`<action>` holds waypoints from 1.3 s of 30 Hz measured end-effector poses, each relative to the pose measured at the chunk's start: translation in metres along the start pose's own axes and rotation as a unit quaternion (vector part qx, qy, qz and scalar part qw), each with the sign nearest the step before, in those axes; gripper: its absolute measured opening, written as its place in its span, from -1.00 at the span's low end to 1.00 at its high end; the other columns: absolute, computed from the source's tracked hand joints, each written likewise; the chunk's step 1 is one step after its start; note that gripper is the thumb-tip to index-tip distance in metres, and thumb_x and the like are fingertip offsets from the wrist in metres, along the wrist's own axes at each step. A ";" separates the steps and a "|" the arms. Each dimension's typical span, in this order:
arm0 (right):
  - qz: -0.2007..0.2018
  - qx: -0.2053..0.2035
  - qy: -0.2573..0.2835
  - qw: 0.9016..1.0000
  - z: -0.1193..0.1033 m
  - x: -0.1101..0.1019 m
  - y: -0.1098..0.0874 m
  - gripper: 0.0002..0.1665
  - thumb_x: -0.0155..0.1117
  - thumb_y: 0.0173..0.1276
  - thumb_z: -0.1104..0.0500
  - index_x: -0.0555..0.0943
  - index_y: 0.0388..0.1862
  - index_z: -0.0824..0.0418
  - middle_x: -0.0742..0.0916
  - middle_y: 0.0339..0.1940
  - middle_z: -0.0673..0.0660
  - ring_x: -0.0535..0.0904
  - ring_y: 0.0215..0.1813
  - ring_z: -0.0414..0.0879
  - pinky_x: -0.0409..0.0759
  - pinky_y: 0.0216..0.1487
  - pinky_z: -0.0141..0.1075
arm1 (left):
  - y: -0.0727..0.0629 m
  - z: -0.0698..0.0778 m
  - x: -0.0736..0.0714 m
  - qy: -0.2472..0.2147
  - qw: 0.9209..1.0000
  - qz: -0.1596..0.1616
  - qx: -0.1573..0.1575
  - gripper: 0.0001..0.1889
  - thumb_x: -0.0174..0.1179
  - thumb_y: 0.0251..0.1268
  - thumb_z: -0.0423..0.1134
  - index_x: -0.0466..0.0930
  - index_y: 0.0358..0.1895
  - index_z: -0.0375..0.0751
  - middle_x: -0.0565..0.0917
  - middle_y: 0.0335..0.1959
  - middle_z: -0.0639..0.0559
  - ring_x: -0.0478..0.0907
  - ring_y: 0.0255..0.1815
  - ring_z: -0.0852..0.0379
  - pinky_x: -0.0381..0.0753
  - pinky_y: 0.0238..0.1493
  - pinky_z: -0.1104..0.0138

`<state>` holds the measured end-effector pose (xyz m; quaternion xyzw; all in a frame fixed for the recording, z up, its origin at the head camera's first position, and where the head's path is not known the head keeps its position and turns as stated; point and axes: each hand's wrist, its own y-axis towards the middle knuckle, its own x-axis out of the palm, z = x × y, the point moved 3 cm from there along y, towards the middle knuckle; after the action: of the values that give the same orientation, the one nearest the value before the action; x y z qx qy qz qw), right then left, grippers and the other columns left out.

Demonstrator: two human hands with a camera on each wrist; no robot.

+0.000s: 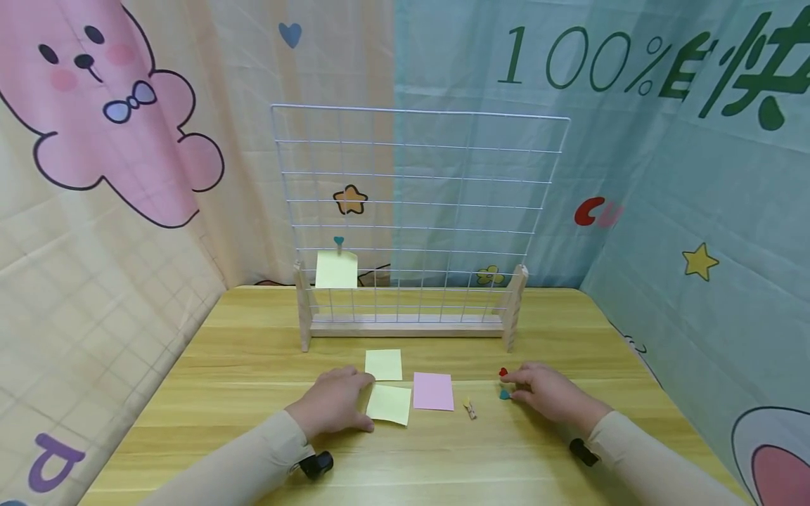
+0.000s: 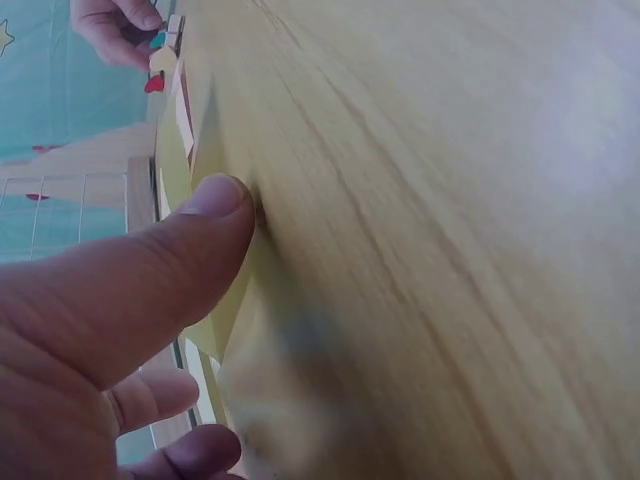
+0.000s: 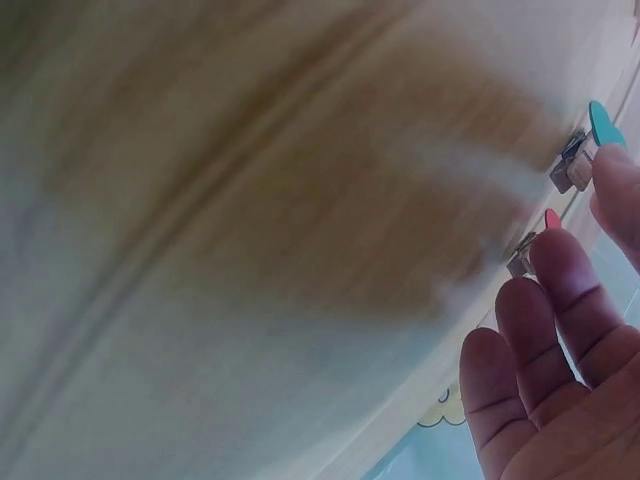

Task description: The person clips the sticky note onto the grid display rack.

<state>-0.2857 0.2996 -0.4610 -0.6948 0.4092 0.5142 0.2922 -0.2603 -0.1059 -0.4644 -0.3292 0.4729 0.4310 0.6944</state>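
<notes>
My left hand rests low at the left side of a pale yellow sticky note, its thumb by the near edge and fingers spread apart. Just behind lies a second yellow sticky note. To the right is a pink sticky note. My right hand reaches in beside two small heart-topped clips. Its thumb is right at the teal clip, while the index fingertip overlaps the red clip in the right wrist view. Those fingers are extended side by side.
A white wire grid rack on a wooden base stands at the back. A teal heart clip holds a yellow note on its lower left. Between pink note and right hand lies a yellow-topped clip. Printed curtains surround the table.
</notes>
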 end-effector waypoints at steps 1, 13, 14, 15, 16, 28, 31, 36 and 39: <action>0.000 -0.003 -0.002 1.000 0.000 0.000 0.000 -0.60 0.42 0.46 0.13 0.73 0.25 0.10 0.68 -0.16 -0.12 0.48 -0.21 -0.34 0.58 -0.16 -0.30 | 0.000 0.000 0.000 -0.006 1.000 -0.001 -0.001 -0.12 0.65 -0.06 0.17 0.59 0.36 -0.13 0.66 0.21 -0.11 0.57 0.29 -0.22 0.43 0.38 -0.21; -0.017 -0.008 0.007 1.000 0.000 0.006 0.004 -0.68 0.44 0.44 0.15 0.77 0.15 0.04 0.69 -0.17 -0.16 0.50 -0.19 -0.35 0.64 -0.10 -0.28 | 0.005 0.000 0.003 -0.141 0.990 -0.032 -0.002 -0.28 0.56 0.19 -0.01 0.55 0.35 -0.26 0.56 -0.38 0.17 0.46 -0.40 0.21 0.46 -0.29 0.29; -0.018 -0.006 0.006 1.000 0.001 0.006 0.004 -0.68 0.44 0.44 0.15 0.77 0.15 0.03 0.69 -0.17 -0.16 0.51 -0.18 -0.34 0.65 -0.08 -0.27 | 0.005 0.000 0.003 -0.148 0.988 -0.033 -0.002 -0.29 0.55 0.21 -0.01 0.55 0.35 -0.27 0.56 -0.37 0.16 0.47 -0.40 0.20 0.46 -0.29 0.29; -0.018 -0.005 0.003 1.000 0.001 0.007 0.005 -0.69 0.44 0.44 0.16 0.77 0.14 0.04 0.70 -0.16 -0.16 0.53 -0.17 -0.33 0.67 -0.06 -0.24 | 0.004 0.001 0.002 -0.157 0.987 -0.035 -0.005 -0.30 0.55 0.22 -0.01 0.55 0.35 -0.27 0.56 -0.36 0.15 0.47 -0.40 0.19 0.46 -0.29 0.29; -0.019 -0.003 0.003 1.000 0.001 0.008 0.005 -0.69 0.44 0.44 0.17 0.77 0.14 0.04 0.71 -0.15 -0.15 0.55 -0.15 -0.32 0.68 -0.03 -0.22 | 0.004 0.002 0.002 -0.165 0.986 -0.036 -0.007 -0.31 0.53 0.24 -0.01 0.55 0.35 -0.27 0.56 -0.35 0.13 0.47 -0.40 0.18 0.46 -0.30 0.28; -0.031 0.003 0.013 0.999 -0.005 0.010 0.008 -0.70 0.46 0.41 0.20 0.78 0.10 0.08 0.81 0.02 0.02 0.72 0.06 -0.04 0.72 0.15 0.02 | 0.007 0.001 0.006 -0.207 0.978 -0.022 -0.020 -0.57 0.20 0.56 0.12 0.69 0.18 -0.12 0.72 -0.07 0.03 0.61 -0.06 0.07 0.62 0.06 0.04; -0.034 0.003 0.013 0.999 -0.006 0.010 0.008 -0.70 0.47 0.40 0.21 0.78 0.10 0.09 0.81 -0.01 0.00 0.71 0.01 -0.11 0.73 0.11 -0.04 | 0.008 0.001 0.007 -0.205 0.978 -0.017 -0.017 -0.68 0.16 0.60 0.04 0.72 0.06 -0.09 0.70 -0.19 0.09 0.56 -0.19 0.12 0.58 -0.07 0.15; -0.041 0.005 0.018 0.999 -0.005 0.011 0.009 -0.69 0.47 0.40 0.23 0.77 0.11 0.14 0.76 -0.15 -0.10 0.55 -0.18 -0.31 0.67 -0.08 -0.26 | 0.007 0.002 0.008 -0.209 0.978 -0.021 -0.019 -0.75 0.16 0.60 -0.10 0.73 0.04 -0.15 0.66 -0.26 0.13 0.51 -0.27 0.15 0.54 -0.09 0.19; -0.042 0.004 0.022 0.999 -0.005 0.011 0.009 -0.68 0.47 0.40 0.23 0.76 0.12 0.18 0.73 -0.20 -0.13 0.50 -0.23 -0.34 0.62 -0.16 -0.32 | 0.007 0.003 0.009 -0.210 0.977 -0.019 -0.021 -0.73 0.12 0.63 -0.06 0.74 -0.02 -0.12 0.62 -0.36 0.13 0.49 -0.36 0.15 0.51 -0.16 0.20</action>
<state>-0.2896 0.2885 -0.4696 -0.7211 0.3881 0.4844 0.3078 -0.2645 -0.0982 -0.4720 -0.2548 0.3007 0.4874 0.7791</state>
